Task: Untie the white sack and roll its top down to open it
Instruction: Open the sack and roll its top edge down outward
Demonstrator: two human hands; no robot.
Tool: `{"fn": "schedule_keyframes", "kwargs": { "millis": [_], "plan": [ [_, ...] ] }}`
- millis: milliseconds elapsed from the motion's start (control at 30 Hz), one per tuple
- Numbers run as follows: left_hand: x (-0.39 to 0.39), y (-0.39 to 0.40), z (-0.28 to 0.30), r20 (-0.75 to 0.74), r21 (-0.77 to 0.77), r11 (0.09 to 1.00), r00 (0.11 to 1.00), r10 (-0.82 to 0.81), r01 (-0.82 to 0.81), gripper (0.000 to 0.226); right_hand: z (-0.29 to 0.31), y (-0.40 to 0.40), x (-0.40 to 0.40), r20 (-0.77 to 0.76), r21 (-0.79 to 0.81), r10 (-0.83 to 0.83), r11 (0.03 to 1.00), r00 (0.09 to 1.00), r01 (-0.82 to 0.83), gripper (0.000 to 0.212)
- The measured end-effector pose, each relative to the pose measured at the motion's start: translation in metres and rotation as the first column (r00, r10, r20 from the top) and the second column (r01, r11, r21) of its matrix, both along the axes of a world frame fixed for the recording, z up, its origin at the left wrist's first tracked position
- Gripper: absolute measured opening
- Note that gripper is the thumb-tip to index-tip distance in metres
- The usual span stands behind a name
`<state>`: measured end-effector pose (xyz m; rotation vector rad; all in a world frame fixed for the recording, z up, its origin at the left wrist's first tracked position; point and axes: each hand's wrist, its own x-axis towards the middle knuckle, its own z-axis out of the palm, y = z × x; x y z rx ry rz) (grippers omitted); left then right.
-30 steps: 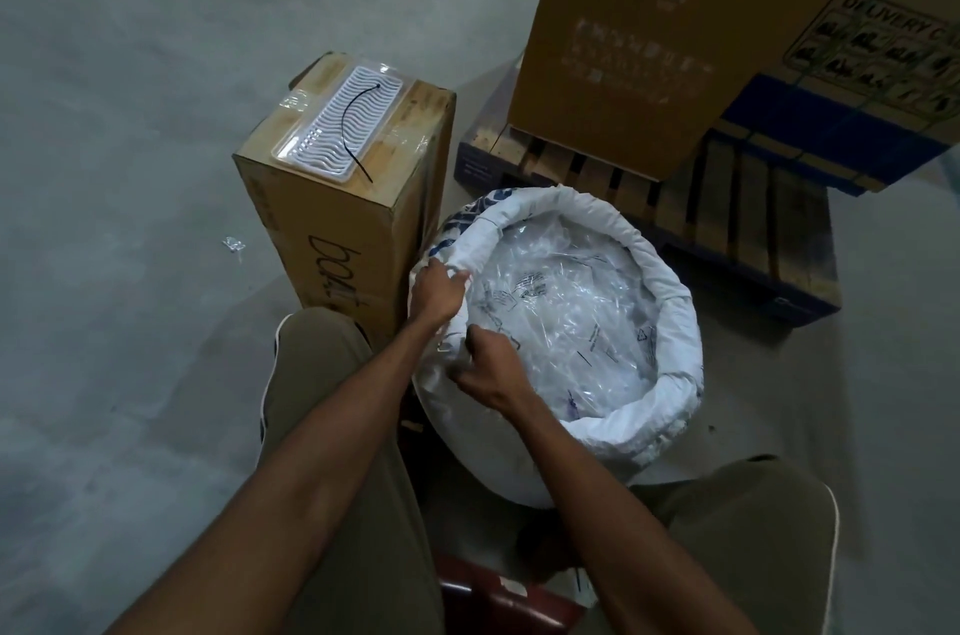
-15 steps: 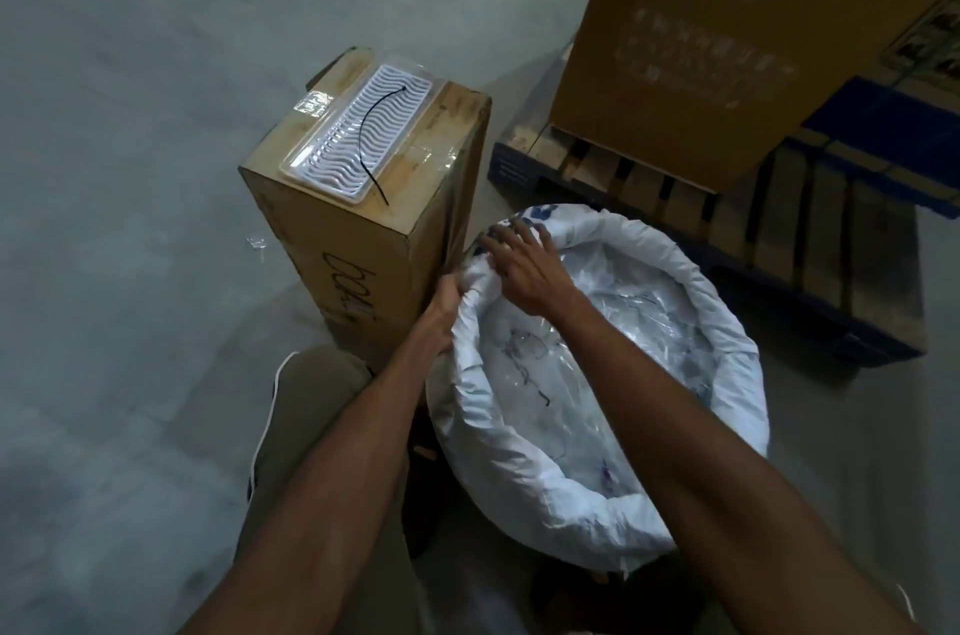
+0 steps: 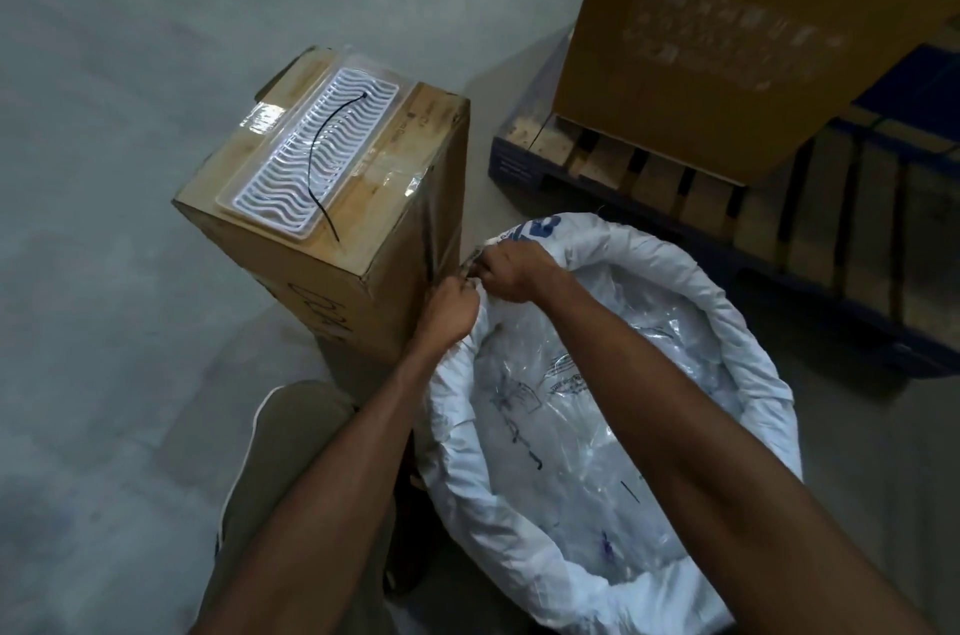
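Bare forearms, no sleeves; olive-khaki trousers with a thin white side stripe.

sack right of box, pallet behind

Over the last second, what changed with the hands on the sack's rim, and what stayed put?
The right hand left the near part of the rolled rim and moved to its far-left part by the cardboard box; the left hand shifted along the rim to meet it. Both now pinch the white sack there. The sack stays open, with clear plastic inside; the box, tray and pallet are unmoved.
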<state>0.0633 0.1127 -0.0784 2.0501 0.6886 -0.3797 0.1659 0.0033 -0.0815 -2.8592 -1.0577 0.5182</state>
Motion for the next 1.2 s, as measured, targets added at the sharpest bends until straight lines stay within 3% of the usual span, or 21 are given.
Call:
{"fn": "schedule_keyframes", "kwargs": {
  "millis": [100,167,267,367,433,467,533,667,733,800,867,900,933,1000,1067,1133,1200],
  "plan": [
    [0.007,0.0,-0.001,-0.09,-0.054,0.998,0.995,0.033,-0.038,0.041,0.006,-0.006,0.004,-0.073,0.103,0.039,0.994,0.997,-0.032,0.044],
    [0.019,0.007,-0.001,-0.131,-0.163,0.984,0.99,0.047,-0.069,0.042,0.01,-0.02,0.005,0.05,0.175,0.074,0.981,0.996,-0.082,0.049],
    [0.03,0.012,-0.003,-0.169,-0.208,0.977,0.986,0.012,-0.047,0.038,0.014,-0.056,0.017,0.247,0.098,-0.027,0.995,0.969,0.003,0.054],
    [0.031,-0.004,0.007,-0.023,-0.014,1.0,1.0,0.017,-0.018,0.022,0.016,-0.074,0.028,0.304,0.005,0.003,1.0,0.953,-0.005,0.037],
    [0.037,-0.021,0.01,0.143,0.228,0.968,0.98,-0.141,0.106,0.031,0.017,-0.068,0.027,0.27,-0.117,0.073,0.992,0.96,-0.043,0.035],
    [0.041,-0.028,0.009,0.168,0.312,0.931,0.953,-0.25,0.189,0.037,0.017,-0.062,0.027,0.255,-0.199,0.099,0.979,0.962,-0.048,0.039],
    [0.052,-0.039,0.007,0.114,0.356,0.882,0.922,-0.37,0.31,0.045,0.022,-0.054,0.027,0.209,-0.212,0.007,0.976,0.978,0.038,0.04],
    [0.066,-0.05,0.008,0.068,0.297,0.917,0.951,-0.301,0.268,0.04,0.024,-0.051,0.045,-0.014,-0.189,-0.175,0.967,0.984,0.169,0.04],
    [0.076,-0.046,0.006,0.002,0.266,0.928,0.962,-0.272,0.261,0.04,0.022,-0.059,0.044,-0.032,-0.031,-0.193,0.981,0.981,0.192,0.046],
    [0.09,-0.037,0.003,-0.071,0.147,0.957,0.967,-0.243,0.251,0.041,0.016,-0.074,0.037,0.156,0.098,-0.173,0.982,0.972,0.159,0.049],
    [0.102,-0.032,0.006,-0.103,0.012,0.955,0.95,-0.294,0.297,0.039,0.007,-0.097,0.033,0.35,0.06,-0.188,0.982,0.918,0.179,0.054],
    [0.105,-0.029,0.005,-0.098,-0.012,0.942,0.937,-0.336,0.336,0.036,0.006,-0.106,0.033,0.357,0.037,-0.246,0.968,0.901,0.249,0.059],
    [0.108,-0.03,0.006,-0.096,0.005,0.928,0.924,-0.37,0.372,0.035,0.004,-0.114,0.034,0.319,-0.001,-0.303,0.947,0.898,0.32,0.062],
    [0.109,-0.034,0.008,-0.08,0.185,0.9,0.918,-0.387,0.395,0.038,0.002,-0.116,0.039,0.265,-0.06,-0.346,0.926,0.9,0.373,0.065],
    [0.103,-0.045,0.008,0.053,0.391,0.849,0.912,-0.406,0.355,0.044,0.003,-0.112,0.048,0.243,-0.034,-0.374,0.919,0.895,0.393,0.064],
    [0.098,-0.064,0.007,0.194,0.491,0.775,0.818,-0.542,0.397,0.047,0.008,-0.109,0.054,0.186,0.017,-0.407,0.911,0.894,0.411,0.066],
    [0.096,-0.079,0.002,0.213,0.527,0.718,0.747,-0.63,0.455,0.044,0.013,-0.111,0.059,0.078,0.058,-0.461,0.887,0.884,0.458,0.066]
  ]
}}
